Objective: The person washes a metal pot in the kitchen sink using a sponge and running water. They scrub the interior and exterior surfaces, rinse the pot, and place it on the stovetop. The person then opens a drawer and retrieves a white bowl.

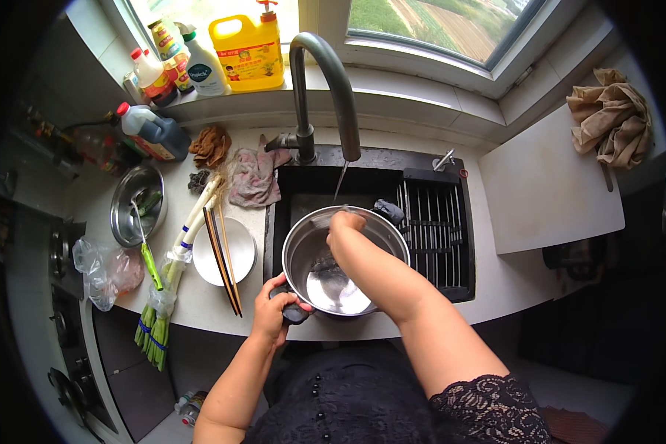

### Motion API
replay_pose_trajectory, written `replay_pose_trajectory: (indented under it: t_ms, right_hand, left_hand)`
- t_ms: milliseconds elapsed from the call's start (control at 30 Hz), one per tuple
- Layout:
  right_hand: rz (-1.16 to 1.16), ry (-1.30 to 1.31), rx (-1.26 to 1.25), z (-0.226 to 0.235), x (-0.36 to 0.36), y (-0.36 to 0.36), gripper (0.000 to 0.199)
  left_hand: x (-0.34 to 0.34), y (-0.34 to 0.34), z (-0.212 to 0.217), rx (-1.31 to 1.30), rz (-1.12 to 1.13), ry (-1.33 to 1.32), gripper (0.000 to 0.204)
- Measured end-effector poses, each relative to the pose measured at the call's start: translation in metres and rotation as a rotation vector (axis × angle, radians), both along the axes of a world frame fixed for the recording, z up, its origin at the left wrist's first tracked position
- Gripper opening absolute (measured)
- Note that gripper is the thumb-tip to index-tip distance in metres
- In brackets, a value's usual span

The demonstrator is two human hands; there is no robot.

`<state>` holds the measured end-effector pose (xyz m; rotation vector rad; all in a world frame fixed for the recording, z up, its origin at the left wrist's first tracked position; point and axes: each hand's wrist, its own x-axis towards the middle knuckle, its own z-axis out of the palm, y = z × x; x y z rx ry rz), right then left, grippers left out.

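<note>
A steel pot (338, 290) is tilted over the front of the black sink (272, 222). My left hand (270, 309) is closed round its near black side handle (294, 314). My right hand (345, 223) reaches inside the pot at the far wall, fingers curled; what they hold, if anything, is hidden. The second black handle (388, 212) points toward the drying rack. From the tall grey tap (345, 111) a thin stream of water (340, 183) runs down to the pot's far rim. Shiny wet patches show on the pot's bottom.
To the left lie chopsticks (218, 259) across a white bowl (244, 251), bundled green onions (155, 318), a steel basin (129, 218) and a pink cloth (253, 177). A metal rack (436, 237) covers the sink's right side. Bottles and a yellow jug (248, 55) line the sill; a white board (551, 192) stands right.
</note>
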<state>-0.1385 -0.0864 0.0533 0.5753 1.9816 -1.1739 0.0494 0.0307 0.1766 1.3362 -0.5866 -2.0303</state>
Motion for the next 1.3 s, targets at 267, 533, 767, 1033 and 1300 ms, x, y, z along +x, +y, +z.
replay_pose_trajectory:
  t_ms: [267,533,767,1033,1300]
  right_hand:
    - [0.963,-0.33,-0.192,0.001,0.034,0.027,0.026]
    - [2.156,-0.355,-0.285,0.118,-0.05,0.124,0.027]
    - [2.751,0.548,-0.051,0.146,-0.129,0.146,0.041]
    - [2.373,0.744,-0.662,0.108,-0.144,0.151,0.024]
    - [1.891,0.938,-1.004,0.158,-0.134,0.072,0.048]
  left_hand:
    - [-0.004,-0.001,-0.003,-0.006,-0.016,0.002,0.052]
    - [-0.006,0.002,-0.006,-0.008,0.039,0.003,0.052]
    - [-0.011,-0.001,-0.007,0.001,0.063,0.022,0.055]
    - [-0.012,-0.008,-0.008,-0.023,0.031,-0.071,0.049]
    - [0.006,-0.039,-0.012,0.278,-0.11,-0.027,0.039]
